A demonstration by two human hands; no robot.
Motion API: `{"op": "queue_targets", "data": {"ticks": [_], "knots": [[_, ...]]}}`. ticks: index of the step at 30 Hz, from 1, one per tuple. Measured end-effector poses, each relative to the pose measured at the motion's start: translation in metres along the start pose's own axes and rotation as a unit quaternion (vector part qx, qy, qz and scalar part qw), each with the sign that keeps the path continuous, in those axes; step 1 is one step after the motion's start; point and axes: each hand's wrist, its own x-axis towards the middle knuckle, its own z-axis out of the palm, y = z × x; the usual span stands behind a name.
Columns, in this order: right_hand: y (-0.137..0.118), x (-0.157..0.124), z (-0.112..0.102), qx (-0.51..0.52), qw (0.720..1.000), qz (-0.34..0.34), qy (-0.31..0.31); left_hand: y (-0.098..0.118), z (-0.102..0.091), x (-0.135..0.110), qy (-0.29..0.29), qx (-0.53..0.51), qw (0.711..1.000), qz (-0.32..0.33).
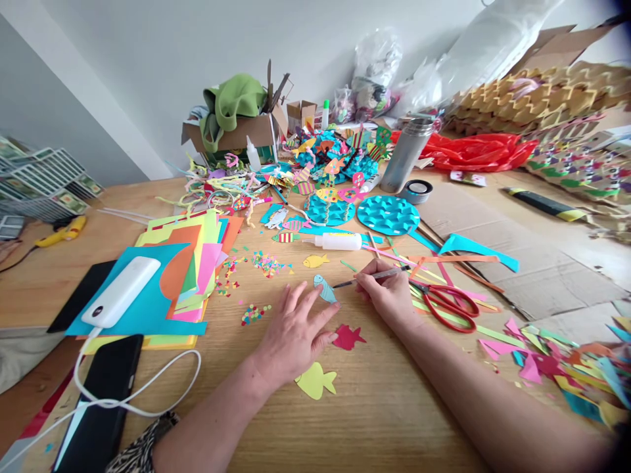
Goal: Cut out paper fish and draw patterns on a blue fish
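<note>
My left hand point(294, 332) lies flat on the wooden table point(374, 407), fingers spread, its fingertips beside a small blue paper fish point(324, 288). My right hand point(388, 291) is closed round a thin pen or brush point(371, 277) whose tip points at the blue fish. A red paper fish point(348, 337) sits just right of my left hand. Near my left wrist lies a yellow paper fish point(316, 380). Another small yellow fish point(315, 261) is further back.
Red-handled scissors point(446, 304) and paper strips lie right of my right hand. A glue bottle point(335, 241), blue paper discs point(388, 215) and heaped crafts sit behind. A coloured paper stack point(190, 263), power bank point(121, 291) and phone point(106, 387) lie at left; scraps point(566, 368) at right.
</note>
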Motion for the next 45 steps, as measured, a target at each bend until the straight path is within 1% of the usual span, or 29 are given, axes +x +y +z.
{"op": "queue_targets", "data": {"ticks": [4,9,15,21,45], "knots": [[0.000,0.000,0.000,-0.002,1.000,-0.003,-0.002,0.001,0.005,-0.002,-0.009,0.005,1.000,0.009],[0.006,0.001,-0.001,-0.012,1.000,-0.009,-0.010,0.000,0.005,-0.001,0.014,0.012,1.000,-0.012],[0.016,0.001,-0.001,-0.022,0.998,-0.021,-0.059,-0.001,0.004,0.001,0.023,0.012,1.000,-0.010],[0.020,0.002,-0.001,-0.039,0.996,-0.024,-0.080,-0.001,0.006,0.000,0.015,0.017,1.000,-0.018],[0.020,0.001,-0.001,-0.043,0.995,-0.026,-0.086,0.000,0.002,0.001,0.023,0.017,0.999,-0.024]]}}
